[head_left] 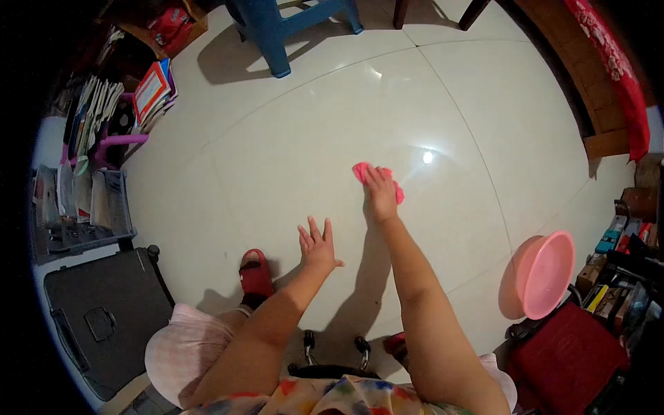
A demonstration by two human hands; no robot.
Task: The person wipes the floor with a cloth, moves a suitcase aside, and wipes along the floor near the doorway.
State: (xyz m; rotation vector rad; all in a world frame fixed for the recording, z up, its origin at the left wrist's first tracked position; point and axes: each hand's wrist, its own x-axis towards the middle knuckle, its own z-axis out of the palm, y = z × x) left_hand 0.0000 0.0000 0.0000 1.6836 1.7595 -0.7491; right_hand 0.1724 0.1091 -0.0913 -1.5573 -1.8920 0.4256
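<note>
A bright pink cloth (399, 192) lies bunched on the glossy pale tiled floor (290, 152). My right hand (379, 194) presses on it from above, fingers pointing away from me, with cloth showing on both sides. Part of the cloth is hidden under the palm. Lower and to the left, my left hand (318, 247) is held over the floor with its fingers spread and nothing in it. A red slipper (256, 273) on my left foot is just left of that hand.
A pink basin (548, 275) stands at the right beside a dark red case (570, 353). Ahead is a blue stool (273, 34). Files, a grey basket (90, 238) and a dark suitcase (107, 315) line the left. Wooden furniture (588, 90) edges the right.
</note>
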